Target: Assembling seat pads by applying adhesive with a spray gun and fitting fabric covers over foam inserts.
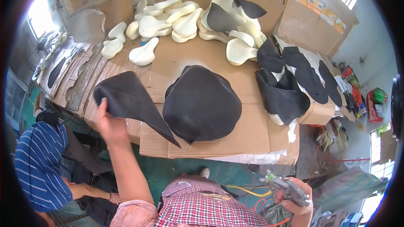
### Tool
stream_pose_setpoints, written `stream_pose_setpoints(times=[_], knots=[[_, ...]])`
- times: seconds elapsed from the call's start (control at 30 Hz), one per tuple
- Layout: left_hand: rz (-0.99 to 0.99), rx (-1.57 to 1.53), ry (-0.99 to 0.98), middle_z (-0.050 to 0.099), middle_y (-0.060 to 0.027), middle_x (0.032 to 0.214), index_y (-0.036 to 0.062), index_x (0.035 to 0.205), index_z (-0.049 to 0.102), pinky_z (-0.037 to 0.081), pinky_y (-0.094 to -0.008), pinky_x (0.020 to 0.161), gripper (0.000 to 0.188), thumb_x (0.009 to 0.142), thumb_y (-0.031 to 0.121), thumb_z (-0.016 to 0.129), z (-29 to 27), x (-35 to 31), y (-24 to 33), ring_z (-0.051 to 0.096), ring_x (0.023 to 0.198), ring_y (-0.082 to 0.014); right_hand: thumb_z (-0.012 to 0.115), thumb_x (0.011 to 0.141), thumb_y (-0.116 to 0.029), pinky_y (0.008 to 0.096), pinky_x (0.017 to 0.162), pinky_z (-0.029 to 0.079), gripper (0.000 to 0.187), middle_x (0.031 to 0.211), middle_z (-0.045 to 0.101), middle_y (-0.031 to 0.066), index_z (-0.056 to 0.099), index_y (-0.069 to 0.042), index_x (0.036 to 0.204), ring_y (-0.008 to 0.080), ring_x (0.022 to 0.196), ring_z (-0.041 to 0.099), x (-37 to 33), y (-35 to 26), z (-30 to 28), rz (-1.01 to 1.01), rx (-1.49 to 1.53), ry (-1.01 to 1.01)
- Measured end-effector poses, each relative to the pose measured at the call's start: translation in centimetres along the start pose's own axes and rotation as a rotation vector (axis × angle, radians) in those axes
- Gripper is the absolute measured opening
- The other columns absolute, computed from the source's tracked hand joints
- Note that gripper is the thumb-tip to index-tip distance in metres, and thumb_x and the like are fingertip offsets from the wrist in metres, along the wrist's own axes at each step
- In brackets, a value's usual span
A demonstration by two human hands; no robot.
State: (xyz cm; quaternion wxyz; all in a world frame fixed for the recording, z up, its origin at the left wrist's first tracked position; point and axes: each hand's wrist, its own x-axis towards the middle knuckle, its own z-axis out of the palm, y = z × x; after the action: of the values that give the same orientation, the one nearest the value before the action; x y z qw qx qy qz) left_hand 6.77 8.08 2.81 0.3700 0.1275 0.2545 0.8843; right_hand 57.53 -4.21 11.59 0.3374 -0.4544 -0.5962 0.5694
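Note:
My left hand [110, 122] pinches the edge of a black, flexible saddle-cover piece [128, 96], thumb on top. The piece tapers to a point that hangs by the left side of a stack of similar black pieces [202, 105] lying on the cardboard-covered table [256, 130]. Low on the right, my right hand [301, 208] is wrapped round a spray gun [288, 190], held off the table's front edge. A yellow hose [248, 191] and an orange hose [257, 205] run close by it.
Cream foam saddle pads [185, 23] are heaped along the table's back. More black covers [282, 94] lie at the right, some over foam. Close on my left, a person in a blue striped shirt [42, 164] reaches with one hand [114, 197] toward dark material.

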Motion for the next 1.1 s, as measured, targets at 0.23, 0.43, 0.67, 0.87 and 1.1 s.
stream_pose_setpoints(times=[0.23,0.43,0.67,0.87,1.1], knots=[[0.248,-0.026,0.204,0.064,-0.0112,0.103,0.0030,0.101,0.059,0.049,-0.0404,0.086,0.016,0.085,0.005,0.057,-8.6,2.0,9.5,0.062,0.094,-0.0256,0.077,0.064,-0.014,0.0303,0.060,0.053,0.071,0.083,0.063,0.0156,0.045,0.007,0.123,0.0182,0.066,0.061,-1.3,-1.4,-0.1,0.009,-0.044,0.442],[0.405,-0.026,0.319,0.065,-0.0118,0.096,0.0020,0.098,0.059,0.050,-0.0371,0.077,0.013,0.087,0.008,0.057,-9.7,1.0,11.9,0.063,0.085,-0.0257,0.074,0.062,-0.008,0.0325,0.061,0.052,0.066,0.077,0.063,0.0163,0.050,0.006,0.121,0.0215,0.066,0.063,0.3,-0.6,1.1,-0.022,0.058,0.068],[0.587,-0.021,0.398,0.062,-0.0118,0.096,0.0001,0.104,0.056,0.050,-0.0351,0.076,0.017,0.088,0.005,0.053,-10.6,1.0,12.3,0.061,0.080,-0.0242,0.070,0.066,0.001,0.0325,0.067,0.050,0.067,0.082,0.062,0.0140,0.045,0.004,0.128,0.0203,0.073,0.061,3.7,-0.5,3.9,-0.093,0.150,0.099],[0.579,-0.071,0.282,0.060,-0.0142,0.096,-0.0048,0.105,0.051,0.050,-0.0376,0.079,0.017,0.088,0.001,0.050,-13.9,1.8,13.0,0.060,0.086,-0.0260,0.071,0.071,-0.003,0.0318,0.067,0.052,0.065,0.081,0.061,0.0099,0.043,0.007,0.128,0.0164,0.071,0.060,2.2,-1.5,2.3,-0.057,0.024,0.410],[0.610,-0.083,0.363,0.057,-0.0151,0.102,-0.0045,0.109,0.046,0.050,-0.0399,0.082,0.022,0.088,0.000,0.049,-12.9,1.9,12.2,0.058,0.091,-0.0265,0.077,0.066,-0.017,0.0291,0.060,0.052,0.073,0.077,0.062,0.0106,0.043,0.006,0.126,0.0167,0.064,0.061,0.0,-0.9,1.1,0.079,-0.032,0.342]])
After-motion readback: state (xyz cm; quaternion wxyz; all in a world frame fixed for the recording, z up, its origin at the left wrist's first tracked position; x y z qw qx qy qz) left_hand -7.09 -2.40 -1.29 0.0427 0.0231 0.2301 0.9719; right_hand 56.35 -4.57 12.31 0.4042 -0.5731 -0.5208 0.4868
